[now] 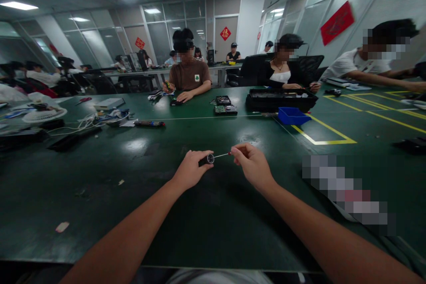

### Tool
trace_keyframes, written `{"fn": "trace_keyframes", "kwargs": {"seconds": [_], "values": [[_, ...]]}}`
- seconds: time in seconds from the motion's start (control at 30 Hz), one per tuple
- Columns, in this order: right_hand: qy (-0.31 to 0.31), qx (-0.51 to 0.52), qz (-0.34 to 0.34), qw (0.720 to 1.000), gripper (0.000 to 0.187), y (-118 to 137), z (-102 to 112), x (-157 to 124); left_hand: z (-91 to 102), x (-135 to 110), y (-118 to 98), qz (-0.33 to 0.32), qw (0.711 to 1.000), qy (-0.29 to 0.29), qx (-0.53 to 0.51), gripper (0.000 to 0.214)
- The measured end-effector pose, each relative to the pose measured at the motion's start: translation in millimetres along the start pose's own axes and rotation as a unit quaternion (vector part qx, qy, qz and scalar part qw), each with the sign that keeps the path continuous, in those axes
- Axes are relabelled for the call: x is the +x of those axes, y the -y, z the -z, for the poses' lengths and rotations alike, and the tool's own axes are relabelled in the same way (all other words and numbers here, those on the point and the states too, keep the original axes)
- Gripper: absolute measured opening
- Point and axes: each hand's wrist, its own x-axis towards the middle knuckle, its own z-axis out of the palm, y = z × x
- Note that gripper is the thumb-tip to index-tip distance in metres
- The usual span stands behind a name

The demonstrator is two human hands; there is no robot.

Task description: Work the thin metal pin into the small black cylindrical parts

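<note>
Above the green table, my left hand is closed around a small black cylinder whose pale ring-shaped end faces right. The kind of part cannot be made out. My right hand pinches the red end of a thin screwdriver, mostly hidden by the fingers. Its slim metal shaft points left, and the tip meets the cylinder's ringed end. Whether the tip sits inside it is too small to tell. Both hands are a little apart, over the middle of the table.
A blurred-out pale object lies to the right. Farther off are a blue bin, a black casing, hard drives, a dark tool and tangled cables. Several people work across the table.
</note>
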Motion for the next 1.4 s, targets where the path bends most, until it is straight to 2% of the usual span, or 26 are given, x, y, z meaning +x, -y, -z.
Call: {"fn": "trace_keyframes", "kwargs": {"seconds": [0.13,0.3,0.5,0.57,0.7,0.77,0.87,0.97,1.07,1.13,1.2,1.27,1.33,1.4], "values": [[0.018,0.000,0.021,1.000,0.021,-2,-2,-1,-1.3,0,4,-0.002,1.000,-0.008,0.003,0.040],[0.019,-0.082,-0.029,0.996,0.042,-2,-2,0,-2.6,0,5,-0.013,1.000,-0.005,0.006,0.041],[0.015,-0.073,0.018,0.997,0.026,-5,-3,-2,-3.0,-1,4,-0.009,1.000,-0.004,0.013,0.041],[0.024,-0.071,0.012,0.997,0.024,-4,-3,-2,-2.4,0,2,-0.008,1.000,-0.006,0.014,0.041],[0.041,-0.100,-0.011,0.994,0.036,-5,-2,0,-0.6,0,0,-0.002,1.000,0.000,0.018,0.040],[0.039,-0.096,-0.008,0.995,0.035,-7,-2,0,-0.4,1,0,-0.002,1.000,0.000,0.019,0.040],[0.010,-0.044,0.001,0.999,0.021,-8,-4,0,-2.0,1,2,-0.003,1.000,0.000,0.019,0.040],[-0.014,0.014,-0.001,1.000,0.019,-7,-7,-1,-4.4,0,4,0.000,1.000,0.000,0.022,0.040],[-0.012,0.080,-0.026,0.996,0.020,-5,-9,1,-5.1,0,4,0.009,1.000,-0.007,0.022,0.040],[-0.015,0.155,-0.071,0.985,0.022,-6,-10,3,-3.9,0,4,0.004,1.000,-0.015,0.016,0.040],[-0.011,0.244,-0.148,0.958,0.022,-9,-9,6,-1.8,0,4,-0.009,1.000,-0.018,0.013,0.041],[0.004,0.290,-0.217,0.932,0.023,-14,-9,8,0.4,1,6,-0.012,1.000,-0.009,0.018,0.041],[-0.017,0.295,-0.214,0.931,0.021,-17,-8,10,1.8,2,8,-0.002,1.000,0.003,0.023,0.041],[-0.037,0.281,-0.179,0.942,0.020,-19,-9,10,1.9,2,10,0.005,1.000,0.008,0.024,0.041]]}}
